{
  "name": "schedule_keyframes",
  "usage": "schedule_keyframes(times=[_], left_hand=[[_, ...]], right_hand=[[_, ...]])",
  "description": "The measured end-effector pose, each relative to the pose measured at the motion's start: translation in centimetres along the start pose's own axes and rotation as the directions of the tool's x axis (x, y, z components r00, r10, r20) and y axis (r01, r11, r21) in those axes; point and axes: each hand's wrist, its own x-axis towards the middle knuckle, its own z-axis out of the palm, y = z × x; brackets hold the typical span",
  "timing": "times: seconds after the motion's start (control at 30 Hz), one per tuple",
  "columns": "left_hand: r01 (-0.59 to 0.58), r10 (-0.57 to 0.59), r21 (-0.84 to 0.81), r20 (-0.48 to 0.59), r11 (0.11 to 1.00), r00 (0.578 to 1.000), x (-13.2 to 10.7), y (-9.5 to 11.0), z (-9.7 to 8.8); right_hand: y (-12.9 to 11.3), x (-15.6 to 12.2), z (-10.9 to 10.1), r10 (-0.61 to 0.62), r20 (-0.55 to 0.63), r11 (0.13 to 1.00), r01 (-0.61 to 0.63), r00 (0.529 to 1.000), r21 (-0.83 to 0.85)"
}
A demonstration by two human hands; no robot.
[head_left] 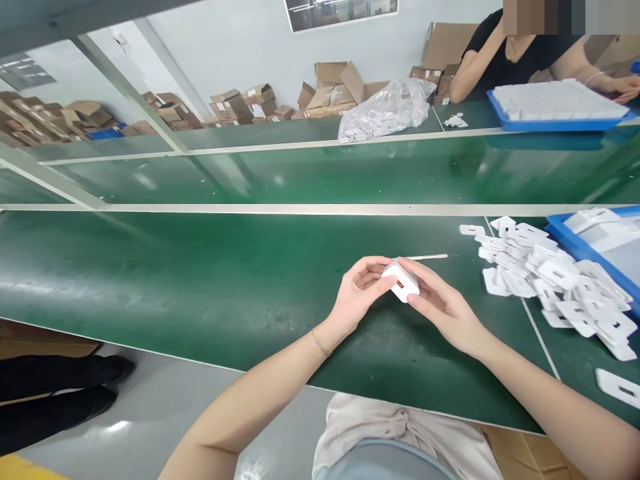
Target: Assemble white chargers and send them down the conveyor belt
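Observation:
Between both hands, just above the green worktop (pixel 200 267), is a white USB charger (pixel 401 283) with a reddish-orange port facing me. My left hand (pixel 363 287) grips its left side, thumb on the front face. On the right side, my right hand (pixel 443 303) holds it with thumb low and fingers along the top. Behind the hands lies a thin white stick (pixel 427 257). To the right, a heap of flat white plates with slots (pixel 557 273) is spread over the worktop. One loose slotted plate (pixel 619 387) lies nearer the front edge.
A blue tray (pixel 563 230) with white pieces stands at the right. Across the divider (pixel 300 209), a person (pixel 475 60) sits near another blue tray (pixel 550 125) and a clear plastic bag (pixel 387 110). Cardboard boxes (pixel 330 97) line the wall. Someone's dark-clad legs (pixel 55 387) show at left.

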Motion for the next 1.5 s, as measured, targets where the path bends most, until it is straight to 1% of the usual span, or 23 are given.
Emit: schedule_keyframes(times=[0.17, 0.3, 0.4, 0.5, 0.57, 0.6, 0.67, 0.73, 0.77, 0.8, 0.83, 0.87, 0.9, 0.93, 1.0, 1.07, 1.13, 1.2, 1.23, 1.33, 1.4, 1.43, 1.5], left_hand=[[-0.111, 0.105, 0.114, 0.055, 0.987, 0.993, 0.0, 0.0, -0.3], [-0.146, 0.138, 0.146, 0.062, 0.978, 0.988, -0.1, 0.2, -0.3], [-0.177, 0.17, 0.155, 0.059, 0.972, 0.984, -0.1, 0.3, -0.4], [-0.303, 0.288, 0.218, 0.099, 0.928, 0.952, -0.3, 0.2, -0.6], [-0.357, 0.323, 0.27, 0.163, 0.894, 0.932, -0.5, 0.1, -0.8], [-0.359, 0.314, 0.288, 0.192, 0.888, 0.93, -0.6, -0.1, -0.9], [-0.333, 0.272, 0.304, 0.226, 0.893, 0.935, -0.8, -0.4, -1.2], [-0.297, 0.231, 0.311, 0.233, 0.903, 0.945, -0.9, -0.7, -1.4], [-0.282, 0.211, 0.322, 0.237, 0.904, 0.948, -1.0, -0.7, -1.5], [-0.269, 0.193, 0.338, 0.242, 0.902, 0.951, -1.1, -0.7, -1.5], [-0.261, 0.179, 0.357, 0.247, 0.897, 0.952, -1.2, -0.6, -1.5], [-0.258, 0.17, 0.377, 0.251, 0.889, 0.953, -1.2, -0.5, -1.4], [-0.259, 0.166, 0.398, 0.253, 0.88, 0.953, -1.2, -0.4, -1.3], [-0.261, 0.166, 0.414, 0.251, 0.872, 0.954, -1.2, -0.2, -1.2], [-0.257, 0.164, 0.442, 0.238, 0.859, 0.957, -1.1, 0.0, -0.9], [-0.238, 0.145, 0.467, 0.227, 0.852, 0.963, -1.0, 0.1, -0.9], [-0.221, 0.128, 0.485, 0.218, 0.846, 0.968, -0.9, 0.1, -1.0], [-0.21, 0.121, 0.494, 0.206, 0.844, 0.971, -0.8, 0.1, -1.2], [-0.205, 0.12, 0.497, 0.198, 0.843, 0.973, -0.7, 0.1, -1.3], [-0.184, 0.105, 0.505, 0.181, 0.844, 0.978, -0.6, 0.2, -1.4], [-0.166, 0.082, 0.511, 0.182, 0.843, 0.98, -0.6, 0.3, -1.4], [-0.156, 0.069, 0.514, 0.184, 0.843, 0.98, -0.6, 0.3, -1.3], [-0.141, 0.051, 0.518, 0.185, 0.844, 0.982, -0.7, 0.3, -1.3]], right_hand=[[-0.2, -0.1, -0.5, 0.104, 0.053, 0.99, -0.109, 0.993, 0.094], [0.0, 0.1, -1.0, 0.12, 0.06, 0.979, -0.128, 0.991, 0.159], [0.2, 0.7, -1.0, 0.179, 0.057, 0.926, -0.187, 0.982, 0.328], [-0.2, 1.2, -0.3, 0.264, 0.1, 0.846, -0.28, 0.959, 0.453], [-1.0, 1.5, -0.3, 0.279, 0.135, 0.847, -0.31, 0.951, 0.431], [-1.6, 1.5, -0.6, 0.275, 0.134, 0.863, -0.306, 0.952, 0.401], [-3.3, 1.3, -2.3, 0.253, 0.074, 0.897, -0.262, 0.965, 0.356], [-5.2, 0.4, -5.8, 0.204, -0.102, 0.953, -0.174, 0.974, 0.246], [-6.2, -0.3, -8.0, 0.175, -0.219, 0.977, -0.142, 0.96, 0.158], [-7.0, -1.1, -10.5, 0.093, -0.41, 0.987, -0.138, 0.907, -0.081], [-7.6, -2.0, -13.1, 0.011, -0.576, 0.923, -0.23, 0.817, -0.309], [-7.9, -2.9, -15.6, -0.049, -0.708, 0.807, -0.39, 0.705, -0.444], [-8.0, -3.8, -17.9, -0.058, -0.795, 0.678, -0.56, 0.604, -0.475], [-7.7, -4.7, -20.0, -0.057, -0.837, 0.632, -0.629, 0.545, -0.452], [-6.6, -6.2, -23.0, -0.033, -0.878, 0.581, -0.705, 0.478, -0.406], [-4.9, -7.1, -24.8, -0.001, -0.89, 0.556, -0.739, 0.457, -0.38], [-3.5, -7.5, -25.6, 0.024, -0.888, 0.535, -0.756, 0.46, -0.377], [-2.8, -7.5, -26.1, 0.045, -0.869, 0.528, -0.75, 0.492, -0.398], [-2.7, -7.4, -26.2, 0.056, -0.851, 0.53, -0.737, 0.523, -0.418], [-3.1, -7.2, -26.6, 0.087, -0.744, 0.565, -0.648, 0.662, -0.51], [-3.3, -7.0, -26.8, 0.095, -0.663, 0.595, -0.576, 0.743, -0.56], [-3.2, -6.9, -26.9, 0.095, -0.63, 0.608, -0.546, 0.771, -0.576], [-2.9, -6.5, -27.0, 0.081, -0.597, 0.626, -0.507, 0.798, -0.593]])
